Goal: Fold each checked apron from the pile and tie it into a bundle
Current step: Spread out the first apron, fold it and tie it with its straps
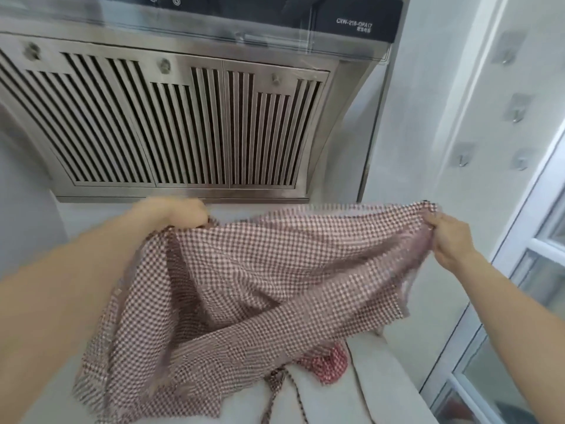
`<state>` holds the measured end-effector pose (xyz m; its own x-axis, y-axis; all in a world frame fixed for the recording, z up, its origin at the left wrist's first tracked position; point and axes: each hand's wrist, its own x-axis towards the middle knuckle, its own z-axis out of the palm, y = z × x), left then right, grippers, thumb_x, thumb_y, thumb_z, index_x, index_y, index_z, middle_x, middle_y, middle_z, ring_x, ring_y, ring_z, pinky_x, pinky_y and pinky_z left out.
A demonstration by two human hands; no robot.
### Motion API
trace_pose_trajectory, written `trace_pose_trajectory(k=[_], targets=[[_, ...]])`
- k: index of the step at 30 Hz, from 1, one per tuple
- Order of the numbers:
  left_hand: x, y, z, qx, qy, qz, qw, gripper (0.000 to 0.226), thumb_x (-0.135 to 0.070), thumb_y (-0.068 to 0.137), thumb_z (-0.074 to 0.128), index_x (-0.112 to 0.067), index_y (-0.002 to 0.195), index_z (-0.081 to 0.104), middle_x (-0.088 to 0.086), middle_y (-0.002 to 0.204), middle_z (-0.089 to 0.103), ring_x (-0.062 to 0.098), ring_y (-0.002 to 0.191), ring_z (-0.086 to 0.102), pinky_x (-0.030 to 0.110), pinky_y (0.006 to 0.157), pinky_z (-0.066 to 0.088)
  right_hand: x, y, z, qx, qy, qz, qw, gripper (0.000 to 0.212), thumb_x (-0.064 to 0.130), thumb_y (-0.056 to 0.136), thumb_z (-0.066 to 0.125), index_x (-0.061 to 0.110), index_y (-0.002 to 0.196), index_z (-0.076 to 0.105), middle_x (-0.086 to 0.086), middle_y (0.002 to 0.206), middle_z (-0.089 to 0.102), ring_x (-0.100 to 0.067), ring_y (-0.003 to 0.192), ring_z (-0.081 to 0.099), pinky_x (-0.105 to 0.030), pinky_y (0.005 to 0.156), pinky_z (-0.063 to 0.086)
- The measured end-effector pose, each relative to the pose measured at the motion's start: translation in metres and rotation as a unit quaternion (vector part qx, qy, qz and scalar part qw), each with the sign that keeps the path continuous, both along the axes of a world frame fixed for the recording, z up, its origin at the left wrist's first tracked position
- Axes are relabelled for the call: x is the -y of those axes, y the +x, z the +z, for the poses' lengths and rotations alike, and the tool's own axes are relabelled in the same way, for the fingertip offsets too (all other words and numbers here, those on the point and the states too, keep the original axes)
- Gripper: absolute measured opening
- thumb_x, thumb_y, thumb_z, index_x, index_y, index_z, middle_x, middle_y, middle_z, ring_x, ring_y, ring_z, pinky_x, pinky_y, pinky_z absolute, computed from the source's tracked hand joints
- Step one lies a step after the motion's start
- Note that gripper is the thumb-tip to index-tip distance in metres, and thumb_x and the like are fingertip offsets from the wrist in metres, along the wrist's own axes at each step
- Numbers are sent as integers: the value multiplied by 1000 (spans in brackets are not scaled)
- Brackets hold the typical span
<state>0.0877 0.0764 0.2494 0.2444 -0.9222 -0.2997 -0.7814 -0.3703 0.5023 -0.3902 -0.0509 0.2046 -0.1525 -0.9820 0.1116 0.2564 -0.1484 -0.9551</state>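
Two bare hands, left hand (180, 213) and right hand (449, 240), were visible. There were two checked cloths: a brown apron (260, 270) and a red cloth (328, 364). Five wall hooks (516, 110) showed.

Soft cloth under shiny metal

The checked apron (244, 270) is made of thin, soft, woven cloth. The hood (171, 123) is made of brushed, shiny metal. The worktop (367, 377) is seen as smooth and matt.
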Motion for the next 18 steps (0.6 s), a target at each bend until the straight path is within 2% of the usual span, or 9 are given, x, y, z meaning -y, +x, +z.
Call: trace_pose_trajectory(k=[3, 5, 8, 10, 12, 13, 15, 16, 18], targets=[[-23, 4, 0, -156, 90, -26, 983, 25, -9, 92, 59, -1, 114, 67, 21, 109, 72, 36, 102, 69, 49, 98, 53, 9, -26, -20, -4, 65, 11, 998, 15, 10, 98, 54, 1, 103, 65, -6, 83, 76, -24, 87, 68, -27, 57, 59], [-27, 0, -10, -156, 96, -43, 982, 24, -13, 91, 64, -2, 112, 68, 17, 104, 74, 35, 100, 70, 49, 98, 52, 6, -32, -24, -77, 129, 33, 988, 16, 10, 99, 54, -3, 105, 62, -13, 89, 75, -27, 89, 66, -30, 61, 61], [-23, -7, -38, -85, 45, -78, 992, 26, -30, 91, 68, -11, 109, 71, 6, 101, 76, 24, 99, 70, 42, 97, 52, 9, -35, -39, -198, 127, -55, 970, 33, 11, 96, 61, -11, 121, 59, -21, 119, 65, -34, 104, 63, -41, 92, 54], [-17, -18, -59, 6, -10, -132, 991, 19, -32, 93, 66, -14, 94, 73, -5, 89, 72, 12, 88, 67, 27, 84, 50, 7, -29, -48, -258, 120, -122, 951, 42, 22, 94, 61, -13, 119, 61, -20, 117, 64, -34, 108, 62, -43, 95, 50], [-13, -36, -79, 83, -53, -175, 980, 20, -25, 91, 65, -12, 76, 63, -6, 69, 59, 11, 68, 56, 25, 64, 41, 4, -18, -62, -319, 135, -207, 915, 61, 43, 81, 55, -7, 116, 61, -25, 121, 62, -40, 110, 61, -51, 97, 49], [-10, -46, -93, 110, -66, -193, 973, 21, -21, 89, 64, -9, 72, 59, -3, 63, 54, 13, 63, 51, 28, 61, 38, -2, -8, -68, -348, 137, -267, 888, 60, 41, 78, 54, -3, 120, 57, -26, 127, 57, -41, 114, 57, -53, 99, 44], [-5, -67, -117, 126, -93, -233, 960, 24, -19, 85, 61, -9, 63, 56, 1, 58, 50, 16, 56, 46, 33, 57, 37, -21, 26, -85, -393, 18, -329, 859, 46, 19, 83, 57, 4, 126, 49, -21, 131, 46, -37, 116, 50, -50, 99, 37], [-1, -76, -128, 110, -103, -249, 957, 28, -20, 84, 60, -13, 58, 50, 1, 56, 47, 15, 53, 43, 34, 55, 35, -34, 48, -96, -412, -70, -277, 865, 44, 12, 83, 59, 4, 124, 48, -19, 128, 45, -34, 111, 50, -48, 97, 38], [3, -97, -146, 76, -106, -270, 954, 37, -22, 85, 62, -20, 54, 43, -3, 51, 42, 13, 49, 38, 33, 52, 31, -62, 97, -120, -414, -161, -85, 892, 42, 11, 83, 65, 6, 122, 50, -11, 121, 51, -22, 106, 52, -41, 96, 43]])
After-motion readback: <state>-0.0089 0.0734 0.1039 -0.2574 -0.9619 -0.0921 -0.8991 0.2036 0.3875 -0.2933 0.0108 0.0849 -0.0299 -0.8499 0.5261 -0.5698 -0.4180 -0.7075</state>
